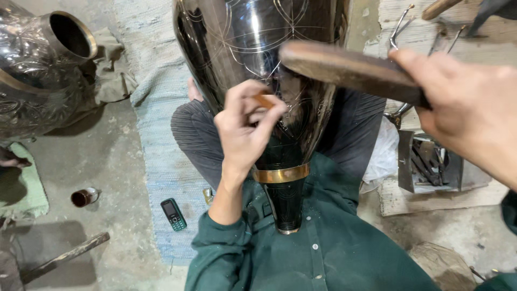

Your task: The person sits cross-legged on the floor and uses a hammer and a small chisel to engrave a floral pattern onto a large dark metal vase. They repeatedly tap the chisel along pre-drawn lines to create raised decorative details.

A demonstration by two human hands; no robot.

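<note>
Around me it's crowded: a second embossed metal vessel (37, 70) lies on its side at my far left, mouth open toward me, on a crumpled cloth (110, 70). A small brown jar (84, 196) sits on the concrete floor (107, 156), a wooden-handled tool (62, 257) lies below it, and a green mobile phone (173, 214) rests on the blue woven rug (156, 108) by my knee. Off to the right, on a low wooden board (431, 199), there's a tray of dark metal tools (428, 161) and some tongs (401, 24) further back.

Nothing sits between me and the work. The tall dark vase (258, 59) lies across my lap, its long axis running straight away from me: narrow foot with the brass band (281, 174) against my green shirt (323, 253), wide polished body pointing up and out of view. Fine scribed curves show on its glossy surface.

My left hand (245, 126) is pinched tight around a small orange-brown chisel (264, 101), tip against the vase's shoulder. My right hand (468, 105) is wrapped around a wooden mallet (350, 70), its blurred head above the chisel.

The floor is rough grey concrete, dusty, dimly lit.
</note>
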